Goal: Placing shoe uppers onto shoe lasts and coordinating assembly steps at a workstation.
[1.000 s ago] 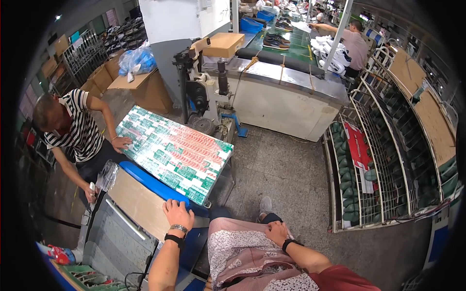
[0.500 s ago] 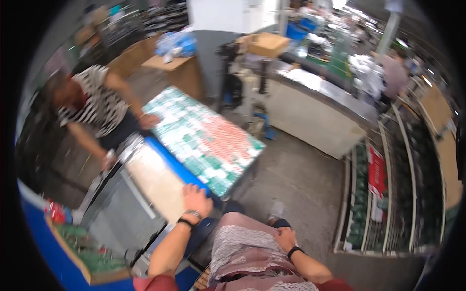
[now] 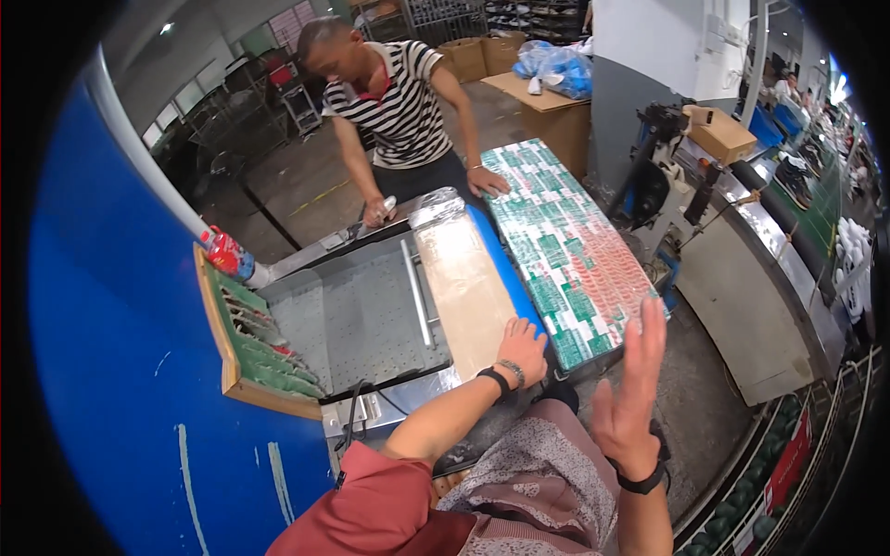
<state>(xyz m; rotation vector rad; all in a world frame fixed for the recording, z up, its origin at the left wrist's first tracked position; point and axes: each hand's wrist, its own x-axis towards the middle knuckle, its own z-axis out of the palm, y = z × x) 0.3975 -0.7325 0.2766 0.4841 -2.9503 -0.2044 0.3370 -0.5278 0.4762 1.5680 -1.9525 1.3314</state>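
Observation:
My left hand (image 3: 525,352) rests on the near corner of a tan board (image 3: 466,276) beside its blue edge strip (image 3: 508,269). Its fingers lie loosely over the surface and hold nothing. My right hand (image 3: 629,394) is raised in the air, fingers stretched upward, with nothing in it. Just behind it stands a table (image 3: 547,250) whose top is covered in green, white and red printed pieces. To the left of the tan board is a grey perforated tray (image 3: 362,315) with a metal bar (image 3: 417,292) along its side.
A co-worker in a striped shirt (image 3: 399,102) stands across, one hand on the tray's far edge, the other by the printed table. A wooden frame (image 3: 227,375) with green strips and a red bottle (image 3: 225,252) are at left. At right are a machine (image 3: 654,176) and racks (image 3: 788,463).
My view has swung left, so the tray and co-worker sit nearer the middle. My right hand has risen from beside my lap. My left hand remains on the board's corner.

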